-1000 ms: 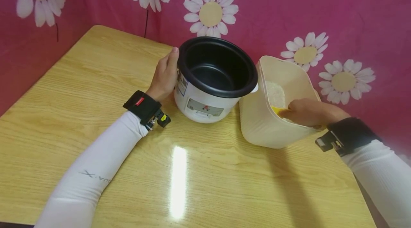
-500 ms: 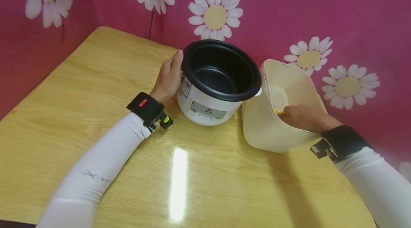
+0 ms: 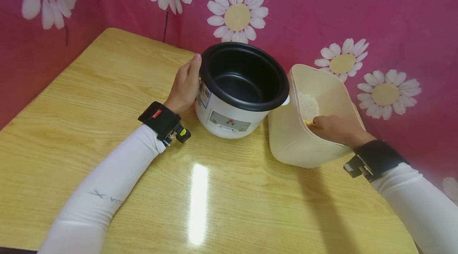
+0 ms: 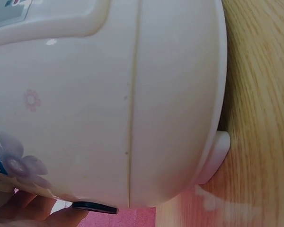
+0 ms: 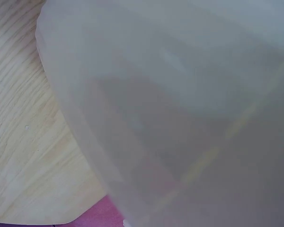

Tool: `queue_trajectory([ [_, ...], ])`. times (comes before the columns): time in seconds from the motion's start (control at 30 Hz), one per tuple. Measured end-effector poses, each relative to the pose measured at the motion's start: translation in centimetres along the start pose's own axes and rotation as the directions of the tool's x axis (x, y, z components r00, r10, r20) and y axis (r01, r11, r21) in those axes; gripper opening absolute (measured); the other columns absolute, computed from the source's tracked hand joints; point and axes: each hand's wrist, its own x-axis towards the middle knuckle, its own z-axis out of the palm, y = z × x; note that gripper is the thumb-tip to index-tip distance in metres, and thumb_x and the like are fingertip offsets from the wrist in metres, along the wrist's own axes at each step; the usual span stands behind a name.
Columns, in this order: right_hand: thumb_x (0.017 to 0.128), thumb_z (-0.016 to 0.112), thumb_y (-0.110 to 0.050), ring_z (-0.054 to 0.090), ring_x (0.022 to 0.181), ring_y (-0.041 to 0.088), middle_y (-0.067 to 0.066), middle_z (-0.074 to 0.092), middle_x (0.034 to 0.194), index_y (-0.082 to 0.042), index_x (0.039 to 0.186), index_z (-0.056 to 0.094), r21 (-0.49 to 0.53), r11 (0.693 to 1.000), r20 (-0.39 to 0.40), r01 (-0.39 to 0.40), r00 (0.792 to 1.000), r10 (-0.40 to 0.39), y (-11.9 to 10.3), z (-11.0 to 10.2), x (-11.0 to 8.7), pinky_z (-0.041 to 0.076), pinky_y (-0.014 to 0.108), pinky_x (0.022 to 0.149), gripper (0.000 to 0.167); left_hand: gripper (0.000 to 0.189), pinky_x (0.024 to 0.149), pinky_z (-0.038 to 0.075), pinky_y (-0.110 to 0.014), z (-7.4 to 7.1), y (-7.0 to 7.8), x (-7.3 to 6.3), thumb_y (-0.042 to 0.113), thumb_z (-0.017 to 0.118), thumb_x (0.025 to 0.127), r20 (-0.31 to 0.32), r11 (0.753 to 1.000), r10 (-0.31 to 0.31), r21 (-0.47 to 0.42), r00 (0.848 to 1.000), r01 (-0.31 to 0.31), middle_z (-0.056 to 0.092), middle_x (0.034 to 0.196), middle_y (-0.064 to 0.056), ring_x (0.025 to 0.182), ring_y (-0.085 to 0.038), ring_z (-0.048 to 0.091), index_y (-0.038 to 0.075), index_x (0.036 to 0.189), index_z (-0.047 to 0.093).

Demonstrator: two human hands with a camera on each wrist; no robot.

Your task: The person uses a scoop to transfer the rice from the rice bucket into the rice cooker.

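Observation:
In the head view a white rice cooker (image 3: 229, 121) with a black inner pot (image 3: 239, 83) stands lidless on the table. My left hand (image 3: 184, 87) holds its left side, thumb up by the rim; in the left wrist view its fingers (image 4: 66, 217) lie against the cooker's wall. Right of the cooker stands a cream bin (image 3: 297, 142) with white rice (image 3: 308, 105) inside. My right hand (image 3: 334, 128) reaches into the bin and grips a thin yellow handle (image 3: 307, 122); its far part is hidden. The bin's wall (image 5: 132, 118) fills most of the right wrist view.
The wooden table (image 3: 143, 206) extends in front of the cooker and bin. A pink cloth wall (image 3: 286, 7) with daisies rises directly behind them. The cooker's right handle (image 3: 286, 101) is right up by the bin's rim.
My right hand has gone lower into the bin and slightly left, so less of the yellow handle shows. My left hand stays on the cooker, which keeps its place.

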Motion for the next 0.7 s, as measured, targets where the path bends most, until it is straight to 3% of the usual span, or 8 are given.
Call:
queue_trajectory([
  [0.17,0.103,0.057,-0.027,0.060,0.073,0.018,0.005,0.070,0.083,0.003,0.110,0.070,0.012,1.000,0.008,-0.010,1.000,0.010,0.13,-0.03,0.07,0.050,0.030,0.067,0.033,0.057,0.129,0.035,-0.042,0.01,-0.01,0.05,0.043,0.025,0.112,0.002,1.000,0.013,-0.003,1.000,-0.013,0.055,0.155,-0.007,0.145,-0.022,0.047,0.012,0.150,0.053],
  [0.43,0.102,0.059,-0.027,0.059,0.072,0.018,0.006,0.069,0.082,0.005,0.111,0.070,0.034,0.999,-0.004,-0.005,1.000,0.005,0.03,-0.10,0.21,0.049,0.029,0.064,0.035,0.057,0.129,0.034,-0.042,-0.15,-0.08,0.02,0.043,0.025,0.112,-0.009,1.000,0.012,-0.002,1.000,-0.012,0.056,0.153,-0.009,0.143,-0.022,0.048,0.011,0.148,0.055],
  [0.7,0.101,0.059,-0.029,0.056,0.069,0.019,0.005,0.064,0.075,0.002,0.102,0.072,0.000,1.000,-0.040,-0.019,0.999,0.019,-0.02,0.02,0.30,0.045,0.030,0.063,0.034,0.057,0.129,0.034,-0.042,-0.06,-0.09,0.00,0.043,0.024,0.112,-0.003,1.000,0.016,0.004,1.000,-0.016,0.055,0.155,-0.008,0.144,-0.022,0.047,0.012,0.150,0.054],
])
